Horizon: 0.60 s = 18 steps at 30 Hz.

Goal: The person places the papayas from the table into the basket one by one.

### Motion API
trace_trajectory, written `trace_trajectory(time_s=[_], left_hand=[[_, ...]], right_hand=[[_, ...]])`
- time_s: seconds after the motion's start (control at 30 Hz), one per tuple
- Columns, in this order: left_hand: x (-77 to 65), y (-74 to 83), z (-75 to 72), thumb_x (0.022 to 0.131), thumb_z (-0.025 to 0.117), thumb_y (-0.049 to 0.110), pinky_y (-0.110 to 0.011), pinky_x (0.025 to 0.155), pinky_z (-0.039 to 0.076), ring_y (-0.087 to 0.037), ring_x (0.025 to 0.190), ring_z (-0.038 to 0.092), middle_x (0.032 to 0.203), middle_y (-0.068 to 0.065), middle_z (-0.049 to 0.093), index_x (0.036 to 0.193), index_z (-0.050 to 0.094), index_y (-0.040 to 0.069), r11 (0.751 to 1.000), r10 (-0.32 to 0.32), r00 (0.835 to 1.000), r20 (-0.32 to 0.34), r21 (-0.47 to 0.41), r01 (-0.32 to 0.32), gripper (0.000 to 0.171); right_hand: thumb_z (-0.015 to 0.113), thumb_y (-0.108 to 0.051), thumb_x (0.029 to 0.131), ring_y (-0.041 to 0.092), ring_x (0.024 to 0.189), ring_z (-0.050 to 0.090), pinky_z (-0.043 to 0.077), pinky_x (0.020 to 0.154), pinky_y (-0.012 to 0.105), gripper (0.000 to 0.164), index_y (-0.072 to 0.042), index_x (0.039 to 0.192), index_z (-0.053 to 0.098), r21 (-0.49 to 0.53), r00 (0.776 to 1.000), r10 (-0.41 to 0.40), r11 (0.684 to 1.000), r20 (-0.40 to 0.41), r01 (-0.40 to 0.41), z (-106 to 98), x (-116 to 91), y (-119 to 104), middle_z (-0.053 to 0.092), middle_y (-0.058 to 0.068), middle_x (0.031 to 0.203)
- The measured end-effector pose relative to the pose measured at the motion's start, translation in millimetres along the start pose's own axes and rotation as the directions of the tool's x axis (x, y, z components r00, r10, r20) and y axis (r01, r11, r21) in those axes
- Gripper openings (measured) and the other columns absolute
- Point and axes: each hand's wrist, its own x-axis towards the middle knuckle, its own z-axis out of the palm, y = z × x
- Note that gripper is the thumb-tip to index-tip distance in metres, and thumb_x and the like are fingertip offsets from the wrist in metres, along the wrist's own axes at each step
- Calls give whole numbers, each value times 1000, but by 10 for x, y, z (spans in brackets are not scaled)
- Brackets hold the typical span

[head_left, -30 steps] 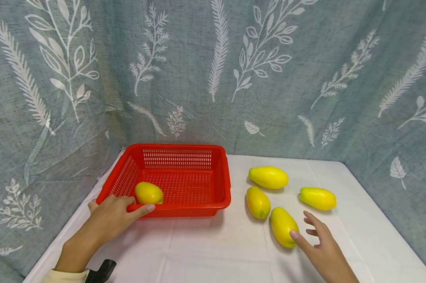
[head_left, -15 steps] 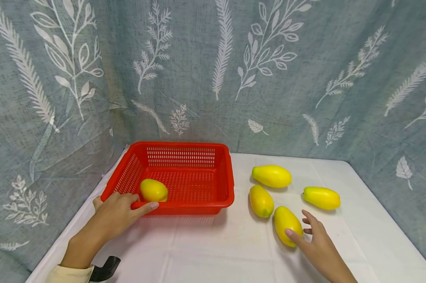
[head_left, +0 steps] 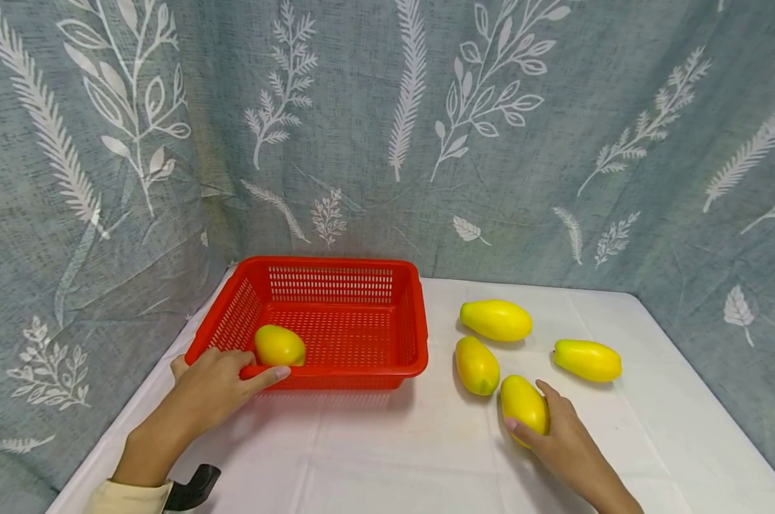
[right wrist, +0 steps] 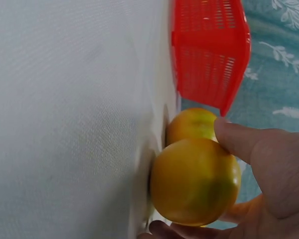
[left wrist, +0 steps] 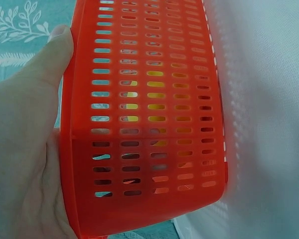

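Note:
My left hand [head_left: 210, 389] grips the near left corner of a red plastic basket [head_left: 361, 373], its thumb lying along the front rim. One yellow papaya [head_left: 279, 346] lies inside by that corner. My right hand [head_left: 563, 435] is closed around another papaya [head_left: 522, 403] on the table, thumb on one side and fingers on the other. In the right wrist view the fruit [right wrist: 194, 181] sits between thumb and fingers, which are partly hidden behind it. A second papaya [head_left: 477, 365] lies just beside it, to the left.
Two more papayas lie farther back on the right, one papaya [head_left: 496, 320] near the rear and one papaya [head_left: 588, 360] nearer the right side. A white cloth [head_left: 387, 457] covers the table. Patterned blue-green curtains [head_left: 361, 143] enclose the back and sides.
My right hand has moved left onto the nearest papaya and its fingers have closed around it. The left hand keeps its hold on the basket. The head view has shifted slightly.

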Motion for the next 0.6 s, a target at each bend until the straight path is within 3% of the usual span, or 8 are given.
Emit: trace_trajectory(time_s=[0.1, 0.27, 0.6], left_hand=[[3, 0, -5, 93, 60, 77, -80, 87, 25, -40, 104, 64, 95, -10, 71, 110, 75, 1, 1000, -2, 1000, 2, -1, 2, 79], [4, 3, -9, 93, 59, 77, -70, 83, 26, -34, 97, 62, 80, -1, 61, 95, 73, 10, 1000, -10, 1000, 13, 0, 10, 69], [-12, 9, -6, 94, 59, 77, -68, 82, 26, -32, 94, 62, 74, 0, 56, 86, 68, 14, 1000, -4, 1000, 1, -2, 4, 64]], right_hand=[[70, -61, 97, 49, 139, 45, 35, 113, 72, 105, 2, 164, 20, -6, 1000, -7, 1000, -2, 7, 11, 6, -5, 32, 38, 160], [69, -60, 98, 50, 141, 44, 34, 113, 72, 103, 3, 164, 22, -17, 1000, -7, 1000, -6, 7, 33, 20, -4, 33, 38, 160], [66, -53, 102, 51, 139, 46, 36, 112, 72, 94, 4, 163, 23, -32, 1000, -24, 999, -18, 24, 54, -1, -1, 35, 39, 157]])
